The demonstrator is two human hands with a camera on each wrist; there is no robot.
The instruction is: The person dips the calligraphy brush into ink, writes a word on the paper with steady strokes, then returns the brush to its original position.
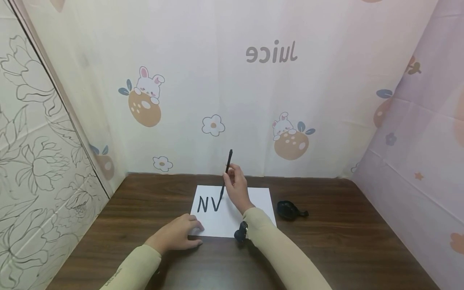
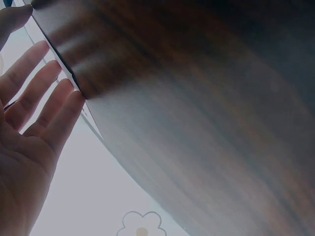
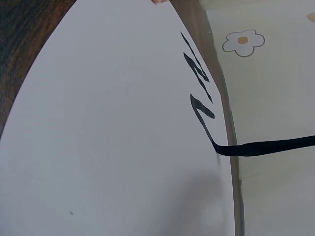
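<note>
A white sheet of paper lies on the table, with a black N and a V-shaped mark near its upper left. My right hand pinches a slim black brush, held nearly upright over the sheet. In the right wrist view the tip of the brush meets the paper at the end of a wet black stroke. My left hand rests at the sheet's lower left corner, fingers spread and fairly straight; the left wrist view shows the fingers relaxed.
Right of the paper sits a small black dish with a short handle. The brown wooden table runs back to a printed curtain, with more curtain on both sides. A black device is strapped at my right wrist.
</note>
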